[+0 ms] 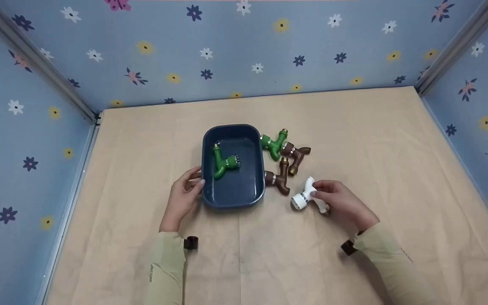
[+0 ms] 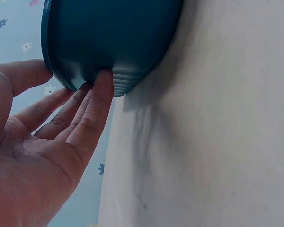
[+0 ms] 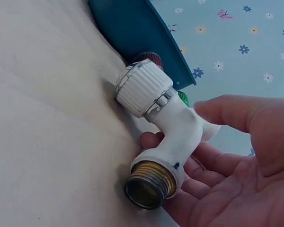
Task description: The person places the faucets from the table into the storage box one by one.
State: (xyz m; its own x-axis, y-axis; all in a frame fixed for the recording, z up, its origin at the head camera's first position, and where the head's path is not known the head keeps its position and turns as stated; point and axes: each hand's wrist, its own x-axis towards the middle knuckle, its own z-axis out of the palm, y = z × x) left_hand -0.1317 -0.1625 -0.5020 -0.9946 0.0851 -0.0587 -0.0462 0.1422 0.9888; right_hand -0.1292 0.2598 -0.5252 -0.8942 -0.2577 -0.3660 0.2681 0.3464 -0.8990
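Note:
My right hand [image 1: 347,203] pinches a white tap [image 1: 310,191] between thumb and fingers, close over the table to the right of the tray. In the right wrist view, the white tap [image 3: 182,125] shows its ribbed round knob and an open brass-threaded end facing the camera. My left hand [image 1: 181,198] holds the left side of a dark blue rectangular tray [image 1: 206,195], thumb at the rim and fingers against the outer wall. The left wrist view shows those fingers [image 2: 92,111] along the tray's wall [image 2: 109,38]. Inside the tray lies a green tap [image 1: 223,164].
Right of the tray, another green tap [image 1: 275,145] lies near a brown tap [image 1: 298,157]. A second brown tap [image 1: 284,178] lies in front of them, its knob by the tray's wall. Blue flowered panels [image 1: 235,51] enclose the back and sides of the cloth-covered table [image 1: 244,262].

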